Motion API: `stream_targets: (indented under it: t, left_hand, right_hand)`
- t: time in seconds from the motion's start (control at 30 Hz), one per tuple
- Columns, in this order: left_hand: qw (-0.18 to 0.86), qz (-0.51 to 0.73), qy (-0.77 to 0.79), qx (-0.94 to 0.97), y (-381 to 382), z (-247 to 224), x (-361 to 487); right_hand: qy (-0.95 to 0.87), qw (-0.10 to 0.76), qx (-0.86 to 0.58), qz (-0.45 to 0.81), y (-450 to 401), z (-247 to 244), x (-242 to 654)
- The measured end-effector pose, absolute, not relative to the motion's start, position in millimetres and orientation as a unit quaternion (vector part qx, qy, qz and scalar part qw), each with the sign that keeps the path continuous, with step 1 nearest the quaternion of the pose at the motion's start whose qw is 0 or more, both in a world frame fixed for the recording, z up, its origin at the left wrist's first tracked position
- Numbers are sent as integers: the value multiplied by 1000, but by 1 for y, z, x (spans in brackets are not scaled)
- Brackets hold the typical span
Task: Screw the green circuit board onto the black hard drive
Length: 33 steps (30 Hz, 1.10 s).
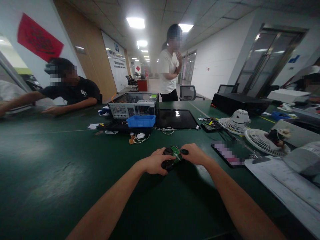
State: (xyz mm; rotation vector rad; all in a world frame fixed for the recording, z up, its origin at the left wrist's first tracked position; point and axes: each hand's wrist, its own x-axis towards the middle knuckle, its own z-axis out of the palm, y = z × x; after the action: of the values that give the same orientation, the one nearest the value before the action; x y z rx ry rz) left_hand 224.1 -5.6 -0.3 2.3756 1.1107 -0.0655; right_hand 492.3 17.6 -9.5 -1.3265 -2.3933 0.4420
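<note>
On the green table in front of me lies a hard drive [172,163] with its green circuit board facing up. My left hand [157,162] grips it from the left, thumb reaching over the board and fingers round the far edge. At the drive's right side, my right hand [195,154] is closed round a small tool with a dark handle [184,151]; its handle end pokes out by the fingers. The tool's tip is too small to make out, and I cannot tell whether it touches the board.
Beyond the drive stand an opened computer case [135,106], a blue bin [141,121] and a flat black screen [176,119]. To the right are fan parts [233,122], a dark-framed flat device [228,155] and a clipboard [282,186]. Another person sits at the left; one stands behind the table.
</note>
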Motion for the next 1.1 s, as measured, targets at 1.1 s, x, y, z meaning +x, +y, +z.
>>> stream_targets:
  t: [1.1]
  left_hand:
    - [210,108,371,898,2,-30,238]
  right_hand:
    - [-719,453,-512,131,19,-2,491]
